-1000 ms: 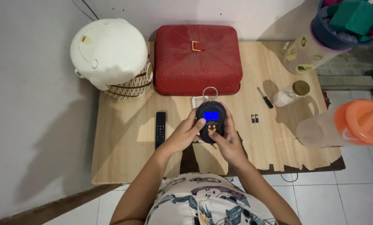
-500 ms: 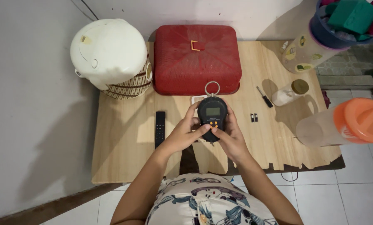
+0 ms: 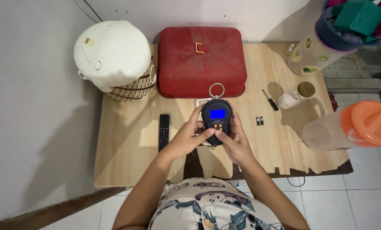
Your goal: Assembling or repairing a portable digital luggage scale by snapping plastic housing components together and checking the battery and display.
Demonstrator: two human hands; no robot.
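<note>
While both hands grip it above the worktop, the dark handheld scale now shows a lit blue screen, blank half a second ago; left hand and right hand clamped on its body, thumbs by the orange buttons; remote lies beside.

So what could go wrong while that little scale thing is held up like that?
The handheld digital scale is held above the wooden table by both hands, left hand and right hand; if the grip slips it could drop. The two small batteries lie loose nearby and might roll away if bumped.
</note>
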